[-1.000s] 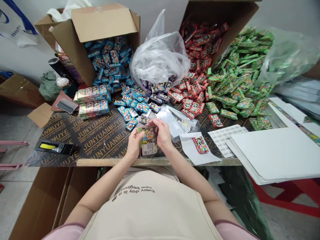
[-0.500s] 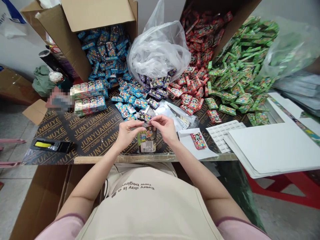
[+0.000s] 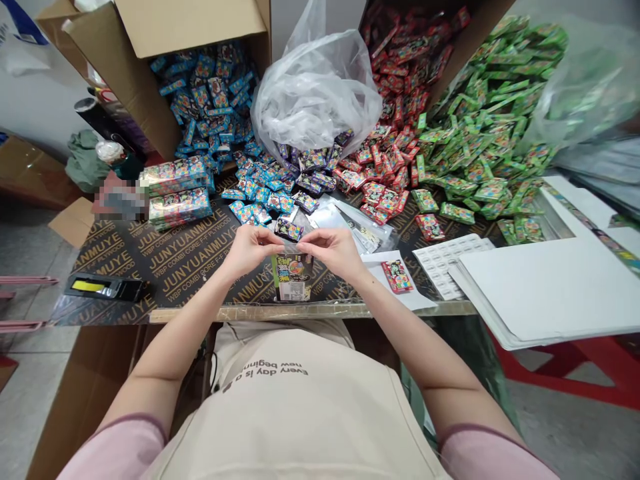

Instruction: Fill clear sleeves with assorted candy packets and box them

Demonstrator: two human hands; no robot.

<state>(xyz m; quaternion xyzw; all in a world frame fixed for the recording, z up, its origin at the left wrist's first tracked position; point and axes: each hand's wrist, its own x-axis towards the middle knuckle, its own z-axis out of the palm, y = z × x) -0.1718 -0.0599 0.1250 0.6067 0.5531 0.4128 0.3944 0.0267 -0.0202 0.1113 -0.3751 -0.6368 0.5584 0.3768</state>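
My left hand and my right hand pinch opposite ends of the top edge of a small clear plastic bag. It hangs upright near the table's front edge. Through the film I see dark and green printed packs and a white barcode label. Just beyond my fingertips lies a purple-black candy pack. To the right of my right hand a red candy pack rests on white paper. Flat clear bags lie behind that hand.
Loose blue packs, red packs and green packs heap along the back. A crumpled plastic bag sits among them. Bundled packs and a tape dispenser are at left. White card sheets and a sticker sheet lie right.
My fingertips have moved slightly apart along the bag's top edge, and both hands lie flatter. The bag stays in nearly the same place. The view has shifted a little.
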